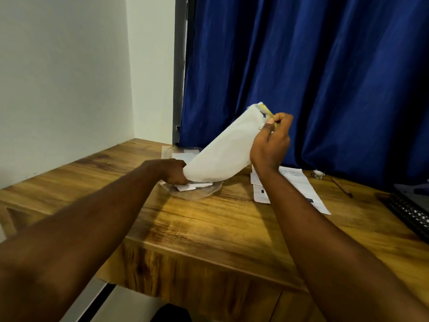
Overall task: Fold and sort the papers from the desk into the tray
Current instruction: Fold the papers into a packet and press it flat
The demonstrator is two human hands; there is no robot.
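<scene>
Over the wooden surface (209, 224) you are bending a white paper sheet (222, 154) above the clear plastic tray (197, 195) of folded papers (192, 187), left hand (173, 170) gripping its bottom, right hand (271, 145) pinching its top, while printed sheets (299, 184) are waiting.

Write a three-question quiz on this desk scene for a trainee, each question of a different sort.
1. True or false: the left hand is off the sheet.
2. Which end of the sheet does the right hand pinch? A the upper end; B the lower end; C neither.
3. Fill the gap: folded papers already lie in the clear ____.

Key: 1 false, the left hand grips the sheet's lower end. 2 A. 3 tray.
</scene>
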